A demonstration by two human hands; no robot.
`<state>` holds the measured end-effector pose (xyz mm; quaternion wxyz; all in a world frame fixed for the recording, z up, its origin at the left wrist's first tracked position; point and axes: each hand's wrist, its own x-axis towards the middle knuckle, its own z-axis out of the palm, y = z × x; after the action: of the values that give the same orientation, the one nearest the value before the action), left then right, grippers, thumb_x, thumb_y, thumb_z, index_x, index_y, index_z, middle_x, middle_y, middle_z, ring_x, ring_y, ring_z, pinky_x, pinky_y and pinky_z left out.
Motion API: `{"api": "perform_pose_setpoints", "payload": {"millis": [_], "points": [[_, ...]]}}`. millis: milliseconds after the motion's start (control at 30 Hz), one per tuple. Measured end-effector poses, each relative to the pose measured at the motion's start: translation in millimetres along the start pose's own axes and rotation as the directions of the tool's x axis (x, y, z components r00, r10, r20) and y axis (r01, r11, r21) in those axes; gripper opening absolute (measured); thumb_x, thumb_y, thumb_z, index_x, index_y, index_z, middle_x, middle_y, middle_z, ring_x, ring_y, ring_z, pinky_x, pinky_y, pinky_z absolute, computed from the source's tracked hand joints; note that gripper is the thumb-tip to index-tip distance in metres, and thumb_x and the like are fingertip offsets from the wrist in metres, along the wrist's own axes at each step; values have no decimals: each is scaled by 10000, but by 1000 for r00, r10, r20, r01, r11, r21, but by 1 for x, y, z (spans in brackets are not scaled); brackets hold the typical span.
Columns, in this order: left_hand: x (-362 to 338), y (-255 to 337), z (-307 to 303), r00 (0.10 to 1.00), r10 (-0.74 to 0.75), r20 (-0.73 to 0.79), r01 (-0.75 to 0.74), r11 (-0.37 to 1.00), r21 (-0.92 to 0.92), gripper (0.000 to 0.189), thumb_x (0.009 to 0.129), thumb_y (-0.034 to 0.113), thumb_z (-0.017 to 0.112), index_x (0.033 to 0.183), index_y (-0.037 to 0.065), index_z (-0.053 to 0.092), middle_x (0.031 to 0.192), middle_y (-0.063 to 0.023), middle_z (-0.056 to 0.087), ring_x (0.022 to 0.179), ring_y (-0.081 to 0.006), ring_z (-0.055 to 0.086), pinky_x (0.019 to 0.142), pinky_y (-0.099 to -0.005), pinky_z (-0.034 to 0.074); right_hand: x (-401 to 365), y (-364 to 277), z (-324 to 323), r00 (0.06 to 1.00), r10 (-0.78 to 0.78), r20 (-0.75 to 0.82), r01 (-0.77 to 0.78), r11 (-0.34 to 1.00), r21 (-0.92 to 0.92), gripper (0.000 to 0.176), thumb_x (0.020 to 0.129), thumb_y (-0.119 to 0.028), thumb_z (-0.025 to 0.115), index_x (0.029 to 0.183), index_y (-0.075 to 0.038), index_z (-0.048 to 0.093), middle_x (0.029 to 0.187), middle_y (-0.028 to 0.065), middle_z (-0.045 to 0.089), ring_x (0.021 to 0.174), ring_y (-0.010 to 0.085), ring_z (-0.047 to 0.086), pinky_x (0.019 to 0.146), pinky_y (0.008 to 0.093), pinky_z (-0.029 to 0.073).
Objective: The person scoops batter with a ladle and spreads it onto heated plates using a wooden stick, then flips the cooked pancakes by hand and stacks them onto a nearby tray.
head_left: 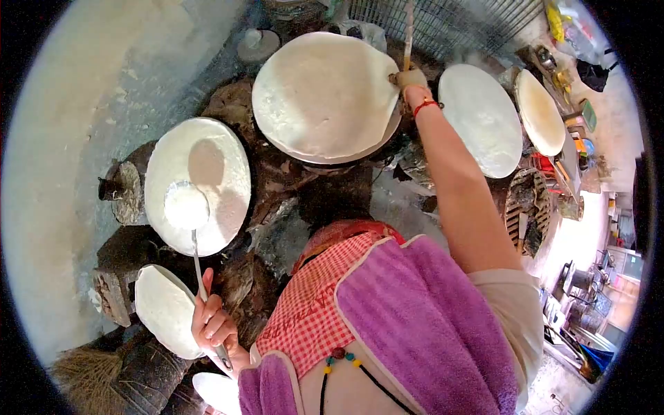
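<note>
Landmark: middle pan, round, with 1 broad white sheet over nearly all its top; the pan's darker rim shows below the sheet's lower edge.

Right grip: closed around 1 thin wooden stick, at the right edge of the middle pan. Whether it also pinches the sheet: cannot tell. Red cord at the wrist.

Left grip: below and left of the middle pan, fingers curled around the handle of 1 long ladle. The ladle's white bowl is over the left pan, its shadow on the white surface just beyond.

Other round white surfaces: 2 right of the middle pan, the near disc and the far disc; 1 tilted disc at lower left. Slatted basket: lower right of the middle pan.
</note>
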<state>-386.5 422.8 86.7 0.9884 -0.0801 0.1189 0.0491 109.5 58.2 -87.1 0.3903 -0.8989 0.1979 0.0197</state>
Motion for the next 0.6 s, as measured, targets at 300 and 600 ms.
{"api": "perform_pose_setpoints", "payload": {"millis": [300,600], "points": [[6,39,-1,1000,-30,-10,30,999,44,514,1023,179,218,1456,4,4,783,-84,404,499,-107,435,395,-255,398,-58,-44,-40,994,-105,9,96,936,340,511,663,-144,818,1107,-25,595,916,94,663,740,190,627,630,313,505],[24,69,-2,986,-158,-54,165,971,171,494,1022,171,296,1454,35,98,719,-37,394,425,-59,366,325,-206,333,-131,-101,-95,932,-331,-146,361,866,346,615,618,-311,842,1072,34,610,866,125,671,733,179,616,667,304,494]]}}
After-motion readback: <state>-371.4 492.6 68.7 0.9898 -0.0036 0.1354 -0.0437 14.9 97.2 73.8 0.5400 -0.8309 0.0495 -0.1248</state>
